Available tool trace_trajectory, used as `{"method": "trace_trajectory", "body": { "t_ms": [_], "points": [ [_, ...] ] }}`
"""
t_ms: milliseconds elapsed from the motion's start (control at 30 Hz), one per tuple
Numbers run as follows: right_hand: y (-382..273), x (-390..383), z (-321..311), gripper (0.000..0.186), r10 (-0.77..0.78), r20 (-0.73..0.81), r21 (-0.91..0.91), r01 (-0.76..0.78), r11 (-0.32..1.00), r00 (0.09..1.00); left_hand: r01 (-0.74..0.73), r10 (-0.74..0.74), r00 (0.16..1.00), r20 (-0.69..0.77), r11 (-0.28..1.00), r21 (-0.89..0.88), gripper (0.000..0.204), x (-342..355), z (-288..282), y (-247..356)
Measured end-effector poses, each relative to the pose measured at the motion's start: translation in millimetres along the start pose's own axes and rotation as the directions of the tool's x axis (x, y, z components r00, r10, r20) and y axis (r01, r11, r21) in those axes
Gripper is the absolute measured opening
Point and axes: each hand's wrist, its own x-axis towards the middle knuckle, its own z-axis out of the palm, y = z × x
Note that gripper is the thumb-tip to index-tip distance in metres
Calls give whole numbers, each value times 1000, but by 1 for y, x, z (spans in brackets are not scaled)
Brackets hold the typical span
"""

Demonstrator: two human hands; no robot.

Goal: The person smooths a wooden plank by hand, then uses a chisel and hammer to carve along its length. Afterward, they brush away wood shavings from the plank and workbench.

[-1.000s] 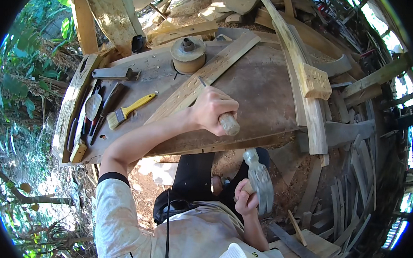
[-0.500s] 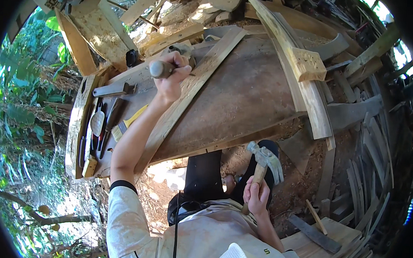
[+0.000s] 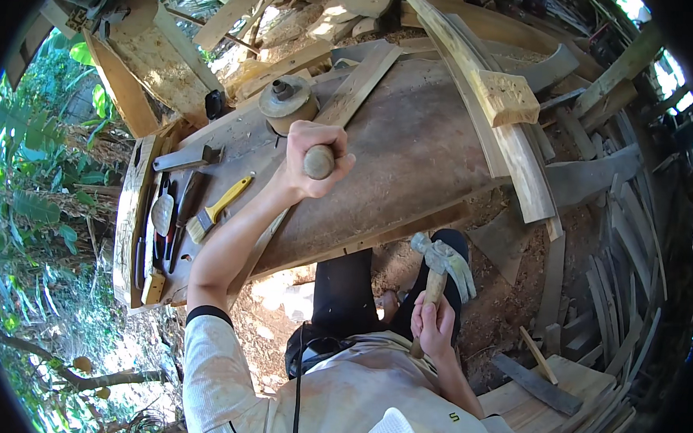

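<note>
Left hand (image 3: 310,160): clenched around a tool's wooden handle (image 3: 319,162), centre of the frame, above the bench (image 3: 421,146); the tool's far end is hidden.
Right hand (image 3: 433,327): grasping a claw hammer (image 3: 436,278) by its wooden handle, right of centre, head up.
Plank (image 3: 364,82): slanting across the bench, upper centre.
Brush (image 3: 223,207): yellow-handled, left of the left forearm.

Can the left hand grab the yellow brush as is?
Probably not yet: the left hand is closed around a round-ended handle. Otherwise the way looks free; the yellow brush lies uncovered.
</note>
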Motion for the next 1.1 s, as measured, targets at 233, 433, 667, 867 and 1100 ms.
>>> {"method": "trace_trajectory", "body": {
  "t_ms": [233, 433, 667, 867, 1100],
  "points": [
    [-15, 12, 6, 43, -134, 25, -72, 135, 988, 991, -117, 119, 947, 297, 993, -23, 15, -3, 27, -4],
    [-28, 16, 13, 46, -239, 48, -143, 244, 959, 970, -233, 165, 875, 454, 967, 98, 22, -20, 50, -2],
    [-17, 18, 13, 47, -345, 46, -203, 346, 916, 938, -347, 258, 842, 474, 931, 112, 31, -29, 58, -8],
    [-19, 17, 9, 47, -286, 82, -200, 296, 934, 955, -391, 290, 825, 484, 912, 121, 31, -33, 58, -15],
    [-21, 12, 7, 45, -245, 62, -202, 252, 946, 968, -378, 312, 843, 439, 923, 69, 24, -30, 57, -12]
  ]
}}
